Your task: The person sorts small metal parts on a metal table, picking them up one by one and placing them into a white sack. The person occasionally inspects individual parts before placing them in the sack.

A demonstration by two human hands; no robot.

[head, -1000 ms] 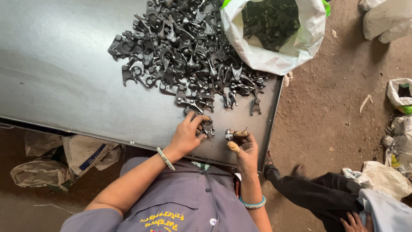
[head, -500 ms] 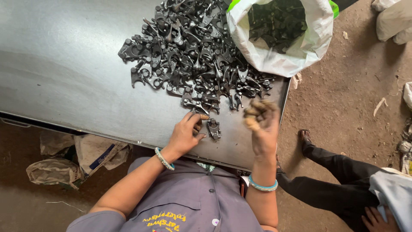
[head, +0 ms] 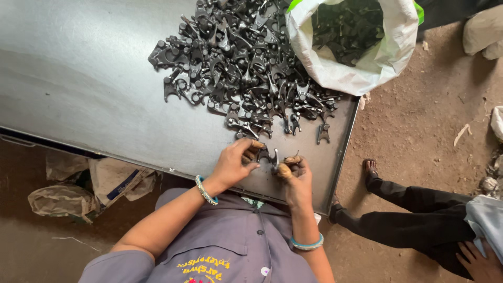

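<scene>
At the near edge of the grey metal table (head: 94, 94), both hands meet over one small dark part.

Item: forked metal part (head: 268, 155), black, cast or forged by the look of it, with a pronged end and a round boss. It sits between the two hands, just short of the table's front rim and a little apart from the main heap.

Handling, as a judgement: stiff, dense for its size, not fragile; the dull dark surface may be oily and so somewhat slippery. The sound place to take hold is across the thicker body near the boss, thumb against fingers, keeping clear of the prongs.

Left hand (head: 233, 162): fingers curled, thumb and fingertips pinched on the part's left side.

Right hand (head: 293, 175): closed in a loose fist, fingertips bunched at the part's right side; it seems to hold the same piece or a second like it, though the fingers hide the contact.

Stock: heap of like parts (head: 241, 68), spread over the far side of the table, tangled and overlapping.

Container: white sack (head: 361, 73), mouth open, at the table's far right corner, more dark parts inside.

Also present: another person's dark-trousered leg (head: 403, 220) on the earth floor to the right.
</scene>
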